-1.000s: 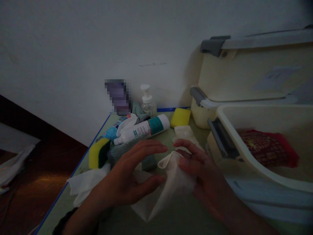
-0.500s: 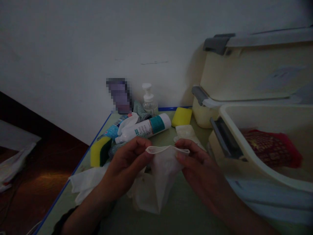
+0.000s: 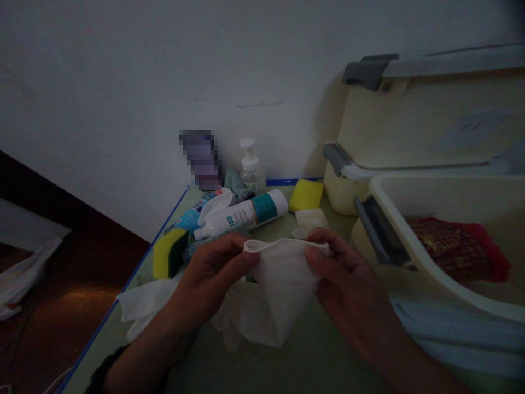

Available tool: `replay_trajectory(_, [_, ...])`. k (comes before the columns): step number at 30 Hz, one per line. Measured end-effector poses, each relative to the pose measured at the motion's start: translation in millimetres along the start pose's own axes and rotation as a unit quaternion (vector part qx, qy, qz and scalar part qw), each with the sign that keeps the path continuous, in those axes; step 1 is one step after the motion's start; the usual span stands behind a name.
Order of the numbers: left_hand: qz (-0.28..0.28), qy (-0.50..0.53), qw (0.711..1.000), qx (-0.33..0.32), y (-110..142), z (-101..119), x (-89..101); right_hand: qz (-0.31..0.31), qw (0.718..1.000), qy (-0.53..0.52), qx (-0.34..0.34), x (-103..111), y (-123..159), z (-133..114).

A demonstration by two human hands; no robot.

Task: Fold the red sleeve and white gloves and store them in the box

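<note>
Left fingers [image 3: 234,269], right fingers [image 3: 327,265] in pinches

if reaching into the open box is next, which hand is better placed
Probably the right hand: it is nearer the open box, while the left hand is on the far side of the white glove. Both hands hold the glove's cuff, so the right would likely have to let go first.

Worktop [image 3: 314,355]: green surface, blue edging.
Rear edge: pump bottle [image 3: 254,179], upright.
Centre: white-and-teal bottle [image 3: 246,214], lying on its side.
Rear right: yellow sponge [image 3: 306,196], just beside a storage box [image 3: 339,190].
Left side: yellow-and-green sponge [image 3: 163,254]; limp white item [image 3: 147,302], partly hidden.
</note>
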State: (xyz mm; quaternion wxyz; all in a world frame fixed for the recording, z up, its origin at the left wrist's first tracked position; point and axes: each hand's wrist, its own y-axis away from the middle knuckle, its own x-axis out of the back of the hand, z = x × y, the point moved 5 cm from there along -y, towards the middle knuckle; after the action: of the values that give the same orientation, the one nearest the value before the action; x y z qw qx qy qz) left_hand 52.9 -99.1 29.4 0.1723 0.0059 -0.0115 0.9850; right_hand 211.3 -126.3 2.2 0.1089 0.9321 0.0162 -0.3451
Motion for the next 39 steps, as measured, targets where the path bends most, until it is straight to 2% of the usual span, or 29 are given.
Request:
replay_trajectory(7, [-0.039,0.020,0.997,-0.056,-0.5,3.2,-6.5,-0.019,0.999,0.036,0.024,-3.0,-0.1,-2.4])
replay_trajectory(14, [-0.014,0.002,0.996,-0.093,0.6,2.5,-3.1,-0.014,0.998,0.052,0.033,1.5,-1.7,-0.6])
replay_trajectory(21, [-0.051,0.023,0.981,-0.184,1.6,7.6,-9.1,-0.020,0.998,0.054,0.040,1.6,-1.8,-1.5])
replay_trajectory(23, [-0.049,0.008,0.982,-0.181,1.6,8.7,-9.5,-0.019,0.996,0.064,0.057,1.4,-1.9,-2.9])
replay_trajectory(26, [-0.014,-0.017,0.987,-0.158,0.7,9.0,-5.4,-0.013,0.991,0.102,0.084,1.6,-1.8,-5.0])
replay_trajectory(29, [0.018,-0.031,0.988,-0.153,-0.2,10.4,2.0,0.004,0.981,0.163,0.107,2.0,-0.5,-7.4])
replay_trajectory(33, [-0.016,-0.035,0.984,-0.175,-0.6,13.3,4.8,0.035,0.950,0.253,0.179,1.8,4.6,-15.2])
replay_trajectory(39, [-0.020,-0.059,0.985,-0.160,-1.0,8.6,5.2,0.003,0.902,0.332,0.275,-3.7,8.4,-21.2])
